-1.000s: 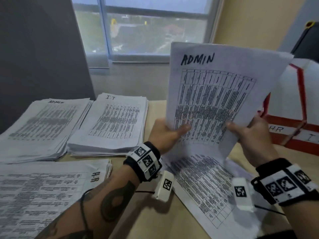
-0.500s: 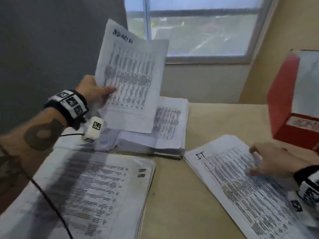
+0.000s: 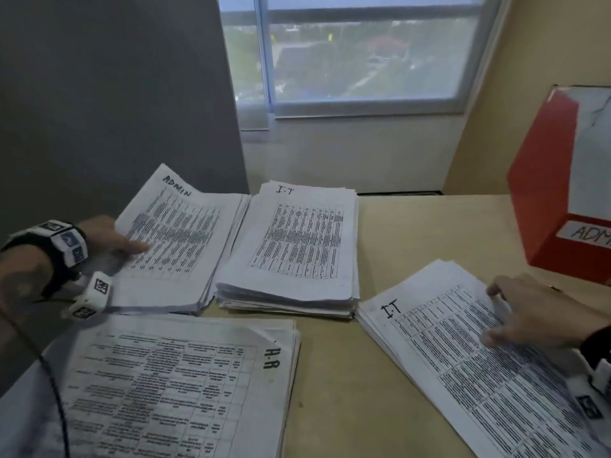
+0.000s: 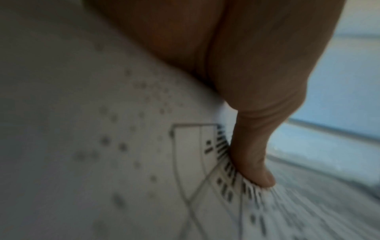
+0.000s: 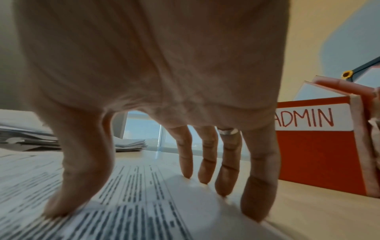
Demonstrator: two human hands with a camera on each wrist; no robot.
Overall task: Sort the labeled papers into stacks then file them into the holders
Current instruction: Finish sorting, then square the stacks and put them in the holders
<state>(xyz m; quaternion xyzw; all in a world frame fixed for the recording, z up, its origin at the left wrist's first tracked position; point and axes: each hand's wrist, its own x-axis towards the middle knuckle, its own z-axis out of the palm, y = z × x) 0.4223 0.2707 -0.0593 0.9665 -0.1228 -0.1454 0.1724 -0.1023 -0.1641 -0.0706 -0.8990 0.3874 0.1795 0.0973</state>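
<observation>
Head view: left hand (image 3: 109,241) pinches the ADMIN sheet (image 3: 175,233) at nine o'clock; right hand (image 3: 535,312), fingertips spread, presses the unsorted pile (image 3: 463,368), nearer, long axis toward four o'clock.

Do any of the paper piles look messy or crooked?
Yes. The pile under the right hand, with an I.T sheet on top, lies slanted and fanned out. The H.R stack is turned sideways to the others. The ADMIN sheet, held by the left hand, sits tilted, not yet flat on its stack.
</observation>
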